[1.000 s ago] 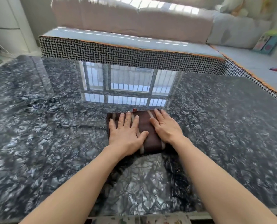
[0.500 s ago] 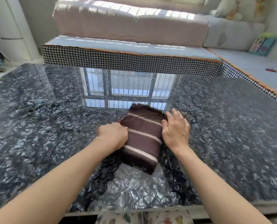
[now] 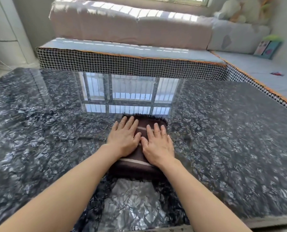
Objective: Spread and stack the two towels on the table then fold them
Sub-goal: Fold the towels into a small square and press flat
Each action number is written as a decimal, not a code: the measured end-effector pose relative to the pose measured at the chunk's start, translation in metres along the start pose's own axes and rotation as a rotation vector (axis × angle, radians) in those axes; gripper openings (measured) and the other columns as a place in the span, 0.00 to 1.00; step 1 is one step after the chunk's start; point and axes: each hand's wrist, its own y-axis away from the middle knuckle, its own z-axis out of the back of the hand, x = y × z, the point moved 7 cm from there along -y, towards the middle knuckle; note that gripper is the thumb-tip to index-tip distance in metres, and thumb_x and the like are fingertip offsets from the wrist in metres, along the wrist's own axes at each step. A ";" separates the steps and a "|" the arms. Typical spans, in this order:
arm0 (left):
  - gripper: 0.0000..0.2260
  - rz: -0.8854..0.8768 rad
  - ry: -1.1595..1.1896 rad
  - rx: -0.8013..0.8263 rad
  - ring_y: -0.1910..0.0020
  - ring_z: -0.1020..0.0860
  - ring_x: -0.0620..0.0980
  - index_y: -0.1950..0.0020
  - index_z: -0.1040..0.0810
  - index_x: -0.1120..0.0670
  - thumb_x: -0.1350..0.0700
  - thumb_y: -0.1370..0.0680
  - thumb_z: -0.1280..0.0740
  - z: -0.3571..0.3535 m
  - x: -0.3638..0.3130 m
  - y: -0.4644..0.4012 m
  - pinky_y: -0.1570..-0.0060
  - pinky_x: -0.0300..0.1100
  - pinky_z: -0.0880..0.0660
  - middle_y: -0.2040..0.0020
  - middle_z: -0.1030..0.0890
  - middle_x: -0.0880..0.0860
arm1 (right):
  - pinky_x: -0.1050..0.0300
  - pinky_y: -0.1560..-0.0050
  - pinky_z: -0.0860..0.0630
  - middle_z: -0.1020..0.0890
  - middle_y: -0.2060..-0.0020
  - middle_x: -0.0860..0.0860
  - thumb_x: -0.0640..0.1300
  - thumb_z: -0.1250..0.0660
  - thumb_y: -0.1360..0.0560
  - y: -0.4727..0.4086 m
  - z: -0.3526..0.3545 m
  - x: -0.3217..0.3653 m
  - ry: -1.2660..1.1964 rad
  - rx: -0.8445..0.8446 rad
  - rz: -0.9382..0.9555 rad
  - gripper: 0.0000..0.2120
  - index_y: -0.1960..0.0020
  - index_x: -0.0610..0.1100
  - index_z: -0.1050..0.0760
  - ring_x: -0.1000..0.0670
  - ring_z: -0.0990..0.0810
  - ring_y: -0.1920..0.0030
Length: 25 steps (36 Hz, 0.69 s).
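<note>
Folded towels (image 3: 136, 164) at frame centre pressed flat on surface (image 3: 223, 139) by left hand (image 3: 125, 139) and right hand (image 3: 157, 144), fingers spread. Even downward pressure advised; edges to be kept aligned.

The table (image 3: 55, 131) has a glossy, dark marbled top that mirrors a window. The folded towel (image 3: 136, 166) is brown, fuzzy cloth with pale stripes. The far bench (image 3: 122, 64) wears matt houndstooth fabric.

Bare table (image 3: 223, 139) around folded towels (image 3: 136, 166)
</note>
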 end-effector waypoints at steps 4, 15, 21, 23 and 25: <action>0.26 0.087 0.073 -0.015 0.24 0.59 0.53 0.24 0.56 0.49 0.43 0.20 0.53 -0.001 0.007 -0.001 0.26 0.50 0.57 0.23 0.58 0.51 | 0.48 0.25 0.60 0.58 0.24 0.49 0.57 0.53 0.21 -0.008 0.002 0.000 -0.022 0.033 0.054 0.28 0.24 0.51 0.55 0.48 0.63 0.25; 0.22 0.222 0.214 -0.145 0.30 0.37 0.56 0.25 0.44 0.49 0.50 0.19 0.50 0.017 0.050 0.031 0.34 0.53 0.41 0.28 0.34 0.53 | 0.52 0.26 0.62 0.58 0.24 0.49 0.58 0.47 0.21 -0.004 -0.002 0.012 -0.223 0.031 0.108 0.29 0.24 0.51 0.51 0.49 0.64 0.25; 0.21 0.287 0.274 -0.135 0.30 0.37 0.56 0.25 0.44 0.49 0.52 0.19 0.49 0.024 0.087 0.050 0.33 0.54 0.40 0.28 0.35 0.54 | 0.52 0.26 0.62 0.58 0.24 0.49 0.58 0.48 0.21 -0.010 -0.013 0.055 -0.215 0.049 0.151 0.29 0.24 0.50 0.51 0.48 0.64 0.25; 0.21 0.338 0.296 -0.128 0.31 0.36 0.57 0.26 0.42 0.51 0.53 0.19 0.48 0.026 0.101 0.056 0.32 0.53 0.39 0.29 0.34 0.56 | 0.52 0.26 0.62 0.58 0.24 0.49 0.58 0.48 0.21 -0.011 -0.017 0.070 -0.218 0.057 0.164 0.29 0.24 0.50 0.51 0.48 0.64 0.25; 0.21 0.434 0.361 -0.141 0.33 0.33 0.60 0.28 0.39 0.55 0.54 0.21 0.45 0.032 0.119 0.065 0.34 0.51 0.35 0.32 0.31 0.60 | 0.52 0.26 0.62 0.58 0.24 0.49 0.58 0.48 0.21 -0.011 -0.023 0.089 -0.235 0.063 0.189 0.29 0.24 0.50 0.51 0.48 0.64 0.25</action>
